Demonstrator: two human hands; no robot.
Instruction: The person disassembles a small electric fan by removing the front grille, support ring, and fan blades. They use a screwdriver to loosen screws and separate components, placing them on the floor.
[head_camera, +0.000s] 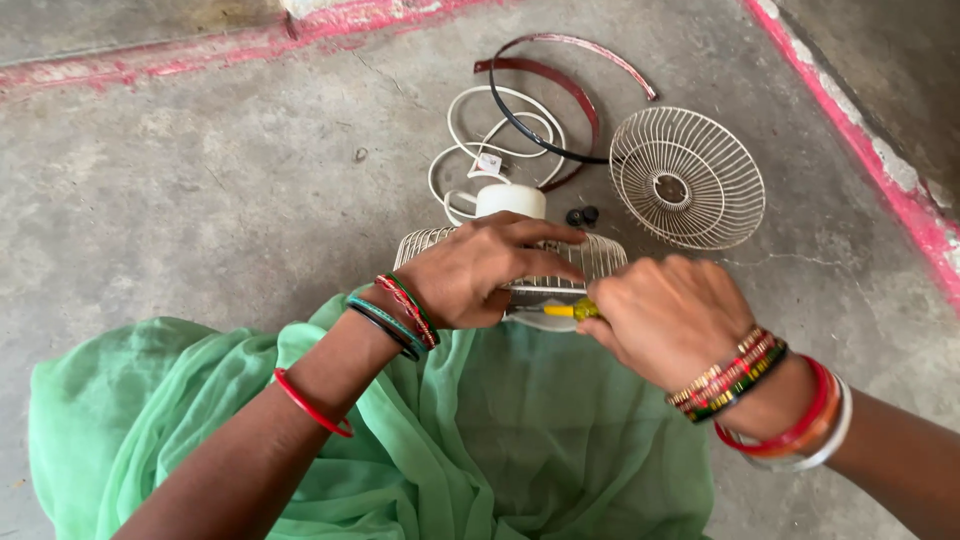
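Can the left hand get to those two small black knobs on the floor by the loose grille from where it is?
Probably yes: the two black knobs lie on bare floor just beyond the left hand, nothing between them, but it's gripping the fan guard.

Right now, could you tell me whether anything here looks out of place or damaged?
The fan is in pieces on the floor: one grille lies loose to the right, rim bands and cord are strewn behind. The left hand steadies the fan; the right hand holds a screwdriver against it. Nothing looks broken.
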